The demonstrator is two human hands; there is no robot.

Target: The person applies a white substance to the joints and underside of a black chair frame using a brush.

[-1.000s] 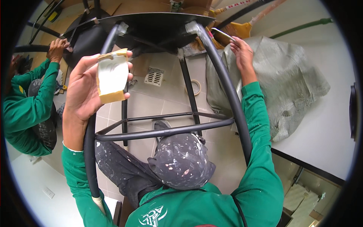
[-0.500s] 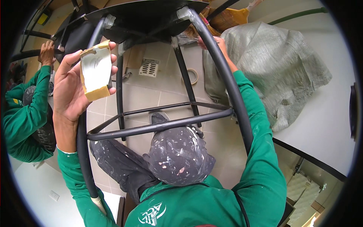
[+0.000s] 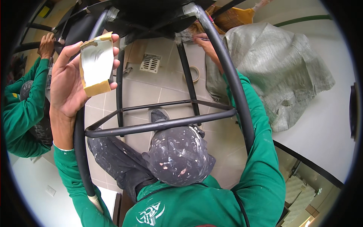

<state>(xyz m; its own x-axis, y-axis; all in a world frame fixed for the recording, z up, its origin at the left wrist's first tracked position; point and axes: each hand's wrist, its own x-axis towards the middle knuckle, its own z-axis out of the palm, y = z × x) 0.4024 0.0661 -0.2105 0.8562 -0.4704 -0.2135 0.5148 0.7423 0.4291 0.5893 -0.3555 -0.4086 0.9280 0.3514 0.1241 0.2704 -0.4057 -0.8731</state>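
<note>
My left hand (image 3: 70,81) grips a small flat piece (image 3: 97,62) by its sides. White paste covers its middle, and yellowish tape runs along its ends. Before me stands an upturned black metal stool (image 3: 162,127), its round seat at the top of the view. Grey-white filler (image 3: 192,9) coats the places where the legs meet the seat. My right hand (image 3: 206,43) reaches behind the near right leg, fingers closed on a thin, dark-handled tool (image 3: 202,39). The tool points toward the filler-coated top of the far right leg; its tip is hard to make out.
A grey woven sack (image 3: 280,72) drapes at the right, beside my right arm. On the tiled floor are a roll of tape (image 3: 191,74) and a drain grate (image 3: 150,62). At the left, another person's hand (image 3: 46,45) touches a black tube. Yellow-orange bags (image 3: 232,19) lie behind.
My right hand has moved left, bringing the thin tool to the top of the far right leg. My left hand keeps hold of the paste-covered piece. The view has shifted slightly.
</note>
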